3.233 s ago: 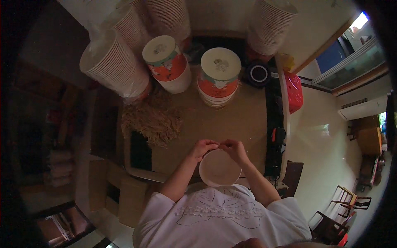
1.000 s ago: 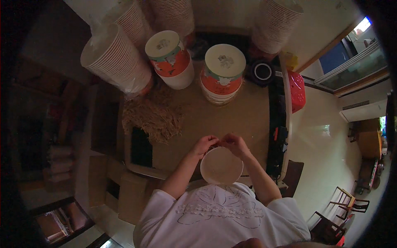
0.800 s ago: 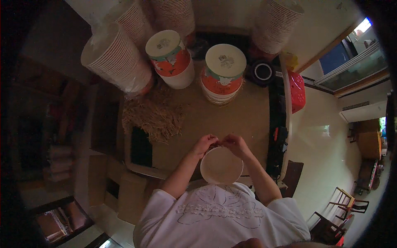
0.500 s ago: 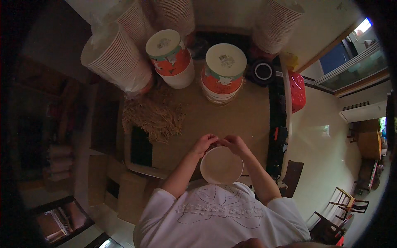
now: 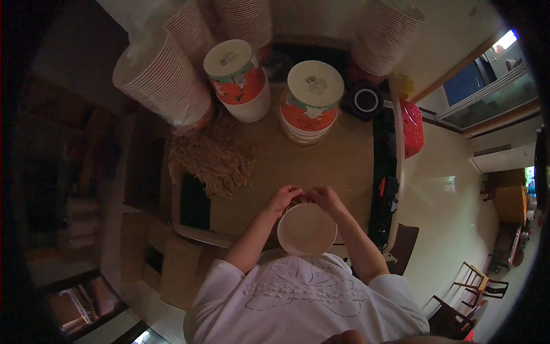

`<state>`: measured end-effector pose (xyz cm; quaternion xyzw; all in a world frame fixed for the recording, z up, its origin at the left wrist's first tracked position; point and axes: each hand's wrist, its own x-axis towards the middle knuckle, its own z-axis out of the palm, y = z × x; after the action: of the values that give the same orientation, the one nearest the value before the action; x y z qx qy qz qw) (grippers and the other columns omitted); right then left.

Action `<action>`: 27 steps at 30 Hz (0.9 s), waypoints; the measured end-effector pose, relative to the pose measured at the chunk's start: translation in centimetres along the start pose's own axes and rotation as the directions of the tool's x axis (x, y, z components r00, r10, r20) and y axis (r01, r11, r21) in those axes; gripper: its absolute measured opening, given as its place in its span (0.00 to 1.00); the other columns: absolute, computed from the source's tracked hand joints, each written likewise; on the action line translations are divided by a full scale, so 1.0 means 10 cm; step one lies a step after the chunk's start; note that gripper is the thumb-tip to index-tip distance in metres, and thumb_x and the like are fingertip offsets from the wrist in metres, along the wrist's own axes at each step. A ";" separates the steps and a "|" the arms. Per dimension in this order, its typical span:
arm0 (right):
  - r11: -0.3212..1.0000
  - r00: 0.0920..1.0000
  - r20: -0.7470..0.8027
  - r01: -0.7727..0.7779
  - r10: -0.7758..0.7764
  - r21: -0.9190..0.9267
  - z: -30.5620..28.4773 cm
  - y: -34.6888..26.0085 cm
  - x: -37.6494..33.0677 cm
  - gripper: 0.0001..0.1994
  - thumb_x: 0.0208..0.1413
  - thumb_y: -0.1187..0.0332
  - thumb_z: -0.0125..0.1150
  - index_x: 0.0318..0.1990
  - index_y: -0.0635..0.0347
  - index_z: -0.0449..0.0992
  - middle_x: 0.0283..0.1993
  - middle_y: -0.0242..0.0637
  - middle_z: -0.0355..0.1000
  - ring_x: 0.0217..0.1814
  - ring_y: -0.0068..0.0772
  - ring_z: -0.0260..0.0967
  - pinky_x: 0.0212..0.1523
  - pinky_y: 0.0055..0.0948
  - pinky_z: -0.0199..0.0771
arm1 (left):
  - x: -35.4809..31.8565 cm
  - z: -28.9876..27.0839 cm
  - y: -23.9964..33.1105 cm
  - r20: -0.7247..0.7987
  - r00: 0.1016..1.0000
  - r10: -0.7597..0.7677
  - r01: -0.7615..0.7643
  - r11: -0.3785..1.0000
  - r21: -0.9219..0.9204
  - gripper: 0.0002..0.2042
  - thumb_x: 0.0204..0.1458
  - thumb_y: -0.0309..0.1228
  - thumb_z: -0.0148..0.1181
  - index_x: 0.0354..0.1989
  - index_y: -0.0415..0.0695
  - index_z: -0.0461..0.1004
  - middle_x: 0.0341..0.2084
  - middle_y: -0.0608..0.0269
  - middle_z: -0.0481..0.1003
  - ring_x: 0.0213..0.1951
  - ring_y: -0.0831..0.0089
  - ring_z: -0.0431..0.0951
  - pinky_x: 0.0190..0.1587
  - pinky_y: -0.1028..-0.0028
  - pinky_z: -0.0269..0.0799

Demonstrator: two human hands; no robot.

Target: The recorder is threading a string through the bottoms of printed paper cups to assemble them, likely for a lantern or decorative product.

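Observation:
A white paper bucket (image 5: 307,230) rests against my front at the near edge of the table, its wide round opening toward me. My left hand (image 5: 285,199) is at the bucket's far left side, its fingertips pinched together. Just across from it, my right hand (image 5: 325,200) is closed too, its fingers bent down at the far side of the bucket. The fingertips nearly meet, and what lies between them is too small and dark to make out. The bucket's outer wall is mostly hidden.
Tan cords (image 5: 215,163) lie in a heap at the left. Upside-down printed buckets (image 5: 309,117) stand farther back, near wrapped bucket stacks (image 5: 163,77). A roll of dark tape (image 5: 365,100) sits at the back right, and a red basket (image 5: 411,129) is beyond the table's right edge.
Both hands and the bucket stay almost in place. Only a slight shift of the right hand's fingers shows.

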<state>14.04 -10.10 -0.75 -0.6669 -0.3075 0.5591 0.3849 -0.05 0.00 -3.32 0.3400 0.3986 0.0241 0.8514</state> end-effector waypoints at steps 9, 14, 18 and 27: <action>0.974 0.999 -0.014 0.030 -0.034 -0.225 -0.06 -0.13 -0.11 0.10 0.48 0.65 0.54 0.30 0.64 0.73 0.22 0.30 0.68 0.27 0.16 0.59 0.27 0.23 0.62 | -0.02 0.05 0.04 -0.067 0.997 0.044 -0.042 0.999 0.035 0.05 0.50 0.30 0.48 0.30 0.42 0.66 0.22 0.64 0.70 0.24 0.76 0.70 0.27 0.77 0.67; 0.991 1.000 0.014 -0.016 0.018 -0.131 -0.05 -0.13 -0.11 0.09 0.47 0.65 0.54 0.28 0.62 0.74 0.20 0.29 0.67 0.25 0.16 0.59 0.26 0.22 0.62 | -0.02 0.05 0.02 -0.040 0.996 0.077 -0.076 0.997 0.022 0.05 0.50 0.29 0.50 0.30 0.42 0.66 0.21 0.64 0.70 0.24 0.77 0.70 0.27 0.77 0.67; 0.996 1.000 0.012 0.028 -0.027 -0.090 -0.07 0.00 -0.07 0.09 0.47 0.65 0.53 0.28 0.62 0.74 0.20 0.29 0.67 0.25 0.17 0.59 0.26 0.23 0.62 | -0.07 0.09 0.10 -0.036 0.999 -0.018 0.019 1.000 0.016 0.05 0.48 0.29 0.52 0.32 0.42 0.67 0.23 0.64 0.70 0.25 0.78 0.70 0.28 0.78 0.67; 0.997 0.998 -0.017 0.055 -0.056 -0.058 -0.05 -0.02 -0.06 0.08 0.44 0.68 0.53 0.27 0.62 0.75 0.22 0.30 0.69 0.26 0.18 0.63 0.28 0.22 0.64 | -0.08 -0.05 0.04 0.105 0.992 0.074 -0.105 0.938 0.330 0.06 0.45 0.27 0.55 0.32 0.41 0.72 0.24 0.67 0.72 0.26 0.80 0.70 0.28 0.80 0.66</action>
<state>14.45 -10.53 -0.22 -0.6740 -0.3383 0.5329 0.3838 -0.84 0.37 -2.78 0.4984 0.3416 -0.0208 0.7965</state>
